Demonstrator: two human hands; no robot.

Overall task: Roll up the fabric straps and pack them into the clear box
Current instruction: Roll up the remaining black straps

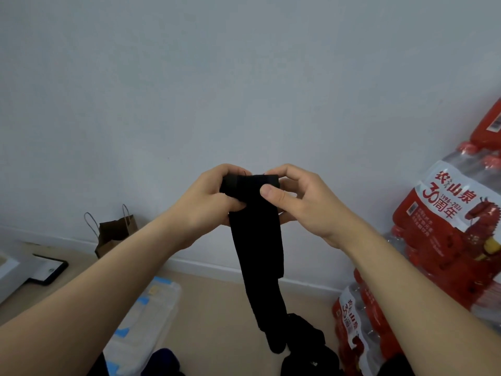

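Note:
A long black fabric strap [257,248] hangs down in front of me, its top end folded over into a small roll between both hands. My left hand [208,199] grips the left side of that rolled top. My right hand [301,202] pinches the right side, thumb pressed on the front of the strap. The strap's lower end reaches a heap of more black straps [306,346] on the floor. The clear box [146,318] with blue clips lies on the floor at lower left, partly hidden by my left forearm.
Shrink-wrapped packs of red-capped water bottles [444,240] are stacked along the right. A brown paper bag [113,234] stands against the white wall at left. A flat black-framed white item [46,270] lies on the wooden floor further left.

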